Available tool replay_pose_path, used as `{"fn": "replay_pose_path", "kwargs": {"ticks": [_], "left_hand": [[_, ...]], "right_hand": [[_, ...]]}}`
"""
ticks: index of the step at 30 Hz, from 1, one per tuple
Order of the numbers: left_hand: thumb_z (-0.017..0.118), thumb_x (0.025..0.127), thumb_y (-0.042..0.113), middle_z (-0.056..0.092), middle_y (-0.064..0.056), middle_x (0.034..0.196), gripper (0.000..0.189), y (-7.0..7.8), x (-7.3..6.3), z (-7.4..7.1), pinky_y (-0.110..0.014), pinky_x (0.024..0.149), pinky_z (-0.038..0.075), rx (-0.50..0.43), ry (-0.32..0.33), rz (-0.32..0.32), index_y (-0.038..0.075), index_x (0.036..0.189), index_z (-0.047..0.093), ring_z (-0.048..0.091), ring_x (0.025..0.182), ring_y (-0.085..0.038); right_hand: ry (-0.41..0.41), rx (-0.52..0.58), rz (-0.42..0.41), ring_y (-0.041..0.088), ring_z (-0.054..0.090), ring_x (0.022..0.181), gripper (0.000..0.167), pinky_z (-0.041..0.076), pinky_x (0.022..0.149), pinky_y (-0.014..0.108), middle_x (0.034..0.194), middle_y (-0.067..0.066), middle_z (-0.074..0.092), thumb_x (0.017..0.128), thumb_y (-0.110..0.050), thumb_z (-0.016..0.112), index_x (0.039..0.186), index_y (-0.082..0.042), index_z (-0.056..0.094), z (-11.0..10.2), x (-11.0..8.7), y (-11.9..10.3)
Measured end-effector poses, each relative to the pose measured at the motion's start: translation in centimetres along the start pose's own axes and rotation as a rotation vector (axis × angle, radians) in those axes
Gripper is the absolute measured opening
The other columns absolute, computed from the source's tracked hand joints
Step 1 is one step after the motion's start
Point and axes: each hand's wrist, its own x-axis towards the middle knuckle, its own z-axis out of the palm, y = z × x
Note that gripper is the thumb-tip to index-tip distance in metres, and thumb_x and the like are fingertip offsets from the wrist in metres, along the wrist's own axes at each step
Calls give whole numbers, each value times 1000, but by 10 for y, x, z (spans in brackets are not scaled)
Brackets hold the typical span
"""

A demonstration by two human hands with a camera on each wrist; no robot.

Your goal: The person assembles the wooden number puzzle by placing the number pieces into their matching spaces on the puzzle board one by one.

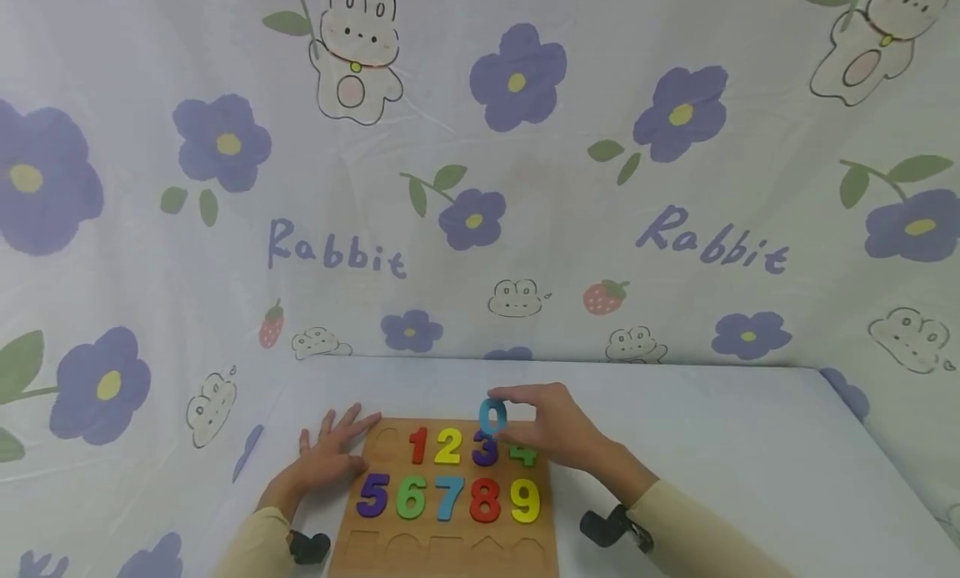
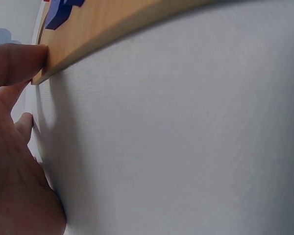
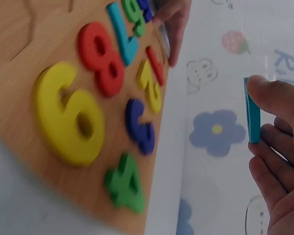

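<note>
My right hand [image 1: 562, 428] pinches a blue number 0 piece [image 1: 492, 416] between thumb and fingers, above the far right part of a wooden number puzzle board [image 1: 442, 548]. In the right wrist view the same piece [image 3: 253, 112] shows edge-on, apart from the board. My left hand [image 1: 328, 454] rests at the board's far left corner, fingers spread, thumb touching its left edge; the left wrist view shows the thumb [image 2: 19, 63] on that edge. Digits 1 to 9 lie on the board, among them the purple 3 [image 1: 484, 449] and green 4 [image 1: 523, 455]. A recess [image 1: 387, 446] shows left of the red 1 [image 1: 417, 445].
The board lies on a white table [image 1: 705, 461]. Along its near part run several outlined recesses [image 1: 447, 549]. A white curtain [image 1: 570, 186] with flowers and rabbits hangs behind the table. Dark wrist cameras [image 1: 604, 526] sit on both forearms.
</note>
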Motion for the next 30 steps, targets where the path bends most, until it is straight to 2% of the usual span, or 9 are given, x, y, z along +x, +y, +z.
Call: {"fn": "replay_pose_path", "kwargs": {"ticks": [3, 9, 14, 18, 22, 24, 26, 28, 30], "left_hand": [[72, 86, 20, 17, -23, 182, 82, 2, -1, -2, -86, 118, -22, -4, -11, -12, 32, 164, 52, -10, 164, -62], [73, 85, 18, 17, -22, 183, 83, 12, -3, -7, -86, 120, -19, 35, -34, -53, 27, 165, 51, -9, 165, -61], [71, 85, 22, 18, -23, 182, 83, 7, -3, -7, -87, 120, -19, 23, -22, -29, 29, 165, 51, -8, 165, -62], [70, 86, 25, 18, -21, 183, 82, 0, 0, -5, -86, 120, -20, 30, -18, -14, 33, 166, 50, -9, 166, -60], [71, 88, 26, 18, -19, 184, 81, -5, 3, -4, -86, 119, -21, 43, -23, -22, 33, 166, 49, -9, 166, -59], [70, 88, 26, 18, -17, 184, 81, -7, 4, -3, -85, 120, -20, 45, -23, -28, 33, 166, 49, -9, 167, -58], [70, 88, 26, 18, -16, 184, 81, -9, 5, -2, -85, 121, -20, 42, -18, -26, 33, 166, 49, -8, 167, -57], [70, 87, 26, 20, -18, 183, 81, -10, 5, -1, -86, 120, -20, 32, -7, -12, 34, 165, 51, -7, 166, -59], [70, 86, 26, 21, -19, 183, 80, -12, 5, 0, -87, 119, -20, 29, 4, -5, 34, 164, 52, -6, 166, -60]], "right_hand": [[-13, 23, -37, 26, 74, 131, 53, 60, 111, 50, 135, -1, 80, 93, -28, 89, 142, -16, 74, 13, 19, -11], [-58, 56, -52, 24, 72, 134, 51, 59, 113, 46, 137, -1, 79, 95, -27, 86, 144, -17, 74, 48, 50, -28], [-94, 83, -50, 24, 70, 137, 54, 57, 116, 43, 143, 2, 76, 95, -27, 87, 144, -12, 73, 78, 69, -40], [-116, 55, -26, 22, 69, 138, 52, 56, 117, 38, 144, 2, 75, 97, -27, 85, 144, -12, 73, 101, 78, -42], [-154, 66, 23, 12, 74, 111, 51, 61, 98, 25, 135, -2, 79, 97, -27, 85, 145, -14, 72, 119, 83, -42], [-171, 78, 37, 7, 70, 89, 51, 58, 80, 18, 115, -5, 81, 98, -27, 84, 145, -14, 72, 127, 86, -42], [-184, 79, 31, 5, 61, 71, 50, 51, 64, 17, 91, -5, 75, 98, -26, 83, 145, -13, 72, 133, 90, -41], [-188, 47, 13, 4, 56, 66, 51, 47, 62, 18, 81, -5, 69, 98, -27, 83, 145, -12, 72, 140, 94, -39], [-195, 14, 2, 5, 57, 69, 51, 51, 66, 21, 84, -3, 72, 98, -27, 83, 145, -11, 72, 146, 97, -38]]}}
